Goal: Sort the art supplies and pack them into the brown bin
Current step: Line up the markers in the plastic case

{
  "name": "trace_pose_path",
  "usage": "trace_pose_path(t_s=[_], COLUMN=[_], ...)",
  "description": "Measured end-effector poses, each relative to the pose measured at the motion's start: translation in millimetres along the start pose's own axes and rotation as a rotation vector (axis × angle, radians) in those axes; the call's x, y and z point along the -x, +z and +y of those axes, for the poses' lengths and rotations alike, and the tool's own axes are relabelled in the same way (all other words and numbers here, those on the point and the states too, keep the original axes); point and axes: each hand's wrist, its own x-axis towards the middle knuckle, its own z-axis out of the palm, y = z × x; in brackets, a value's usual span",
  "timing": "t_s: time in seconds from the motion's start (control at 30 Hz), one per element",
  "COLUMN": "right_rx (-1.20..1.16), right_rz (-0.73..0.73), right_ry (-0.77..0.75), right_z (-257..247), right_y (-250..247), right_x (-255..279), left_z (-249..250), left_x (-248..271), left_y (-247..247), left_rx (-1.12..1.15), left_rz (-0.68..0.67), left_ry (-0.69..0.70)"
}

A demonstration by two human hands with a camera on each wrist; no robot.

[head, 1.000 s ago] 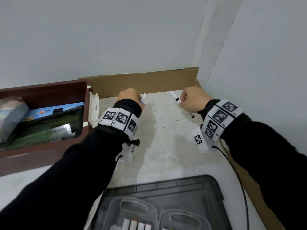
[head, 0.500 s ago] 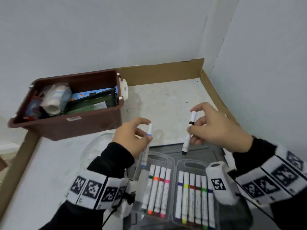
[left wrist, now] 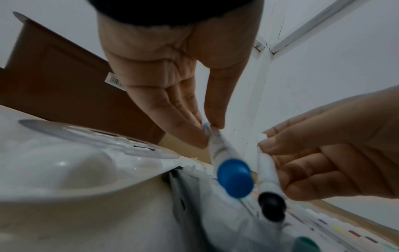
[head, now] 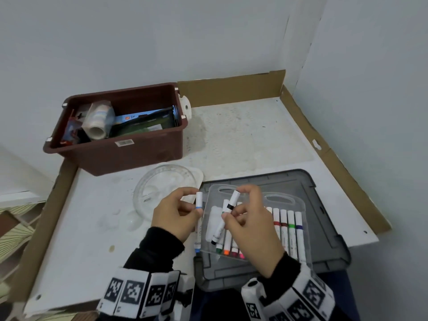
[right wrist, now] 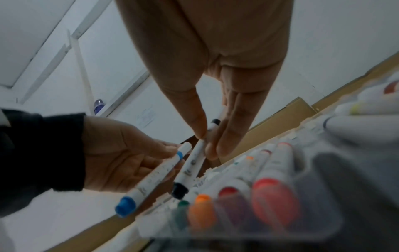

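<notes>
My left hand (head: 179, 215) pinches a white marker with blue ends (head: 198, 224) (left wrist: 228, 168) (right wrist: 151, 180), held upright just left of the clear marker case (head: 287, 202). My right hand (head: 249, 218) pinches a white marker with black ends (head: 225, 217) (left wrist: 268, 191) (right wrist: 191, 166) over the left half of that case, slanted with its lower end down. The case holds several coloured markers (head: 283, 230) (right wrist: 267, 192) and lies on a grey lid (head: 328, 239). The brown bin (head: 129, 154) stands at the back left with a tape roll (head: 98, 120) and flat packs inside.
A clear round palette (head: 162, 188) (left wrist: 90, 136) lies on the white board between the bin and the grey lid. Brown cardboard flaps (head: 335, 167) edge the board at the back and right. White walls close in behind and to the right.
Both hands drew back from the far corner toward me with their markers. They now sit close together over the marker case, lower in view than half a second ago.
</notes>
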Motion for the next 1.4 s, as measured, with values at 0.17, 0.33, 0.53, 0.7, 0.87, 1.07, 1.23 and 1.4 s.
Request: trace_pose_path(t_s=[0.17,0.33,0.53,0.7,0.87,1.07,1.23,1.4], right_rx=[0.138,0.224,0.402,0.486,0.599,0.736,0.800,0.824], right_rz=[-0.019,-0.031,-0.161,-0.218,-0.287,-0.334,-0.371,-0.402], right_ry=[-0.079,-0.117,-0.085,-0.051,-0.055,-0.070,-0.047,-0.006], right_z=[6,8,9,10,9,6,2,-3], right_y=[12,15,14,13,12,13,14,13], right_x=[-1,-2,-7,-8,-7,-9,-12,-12], left_z=[-9,-15,-16,-16,-17,-18,-21,-21], left_x=[3,7,9,9,10,9,9,10], left_y=[-4,-6,-4,-3,-2,0,2,1], left_rx=[0.038,0.089,0.121,0.134,0.141,0.161,0.165,0.172], left_rz=[0.005,0.003,-0.024,-0.028,-0.035,-0.043,-0.052,-0.044], left_ry=[0.009,-0.002,0.006,0.015,0.022,0.005,-0.011,-0.017])
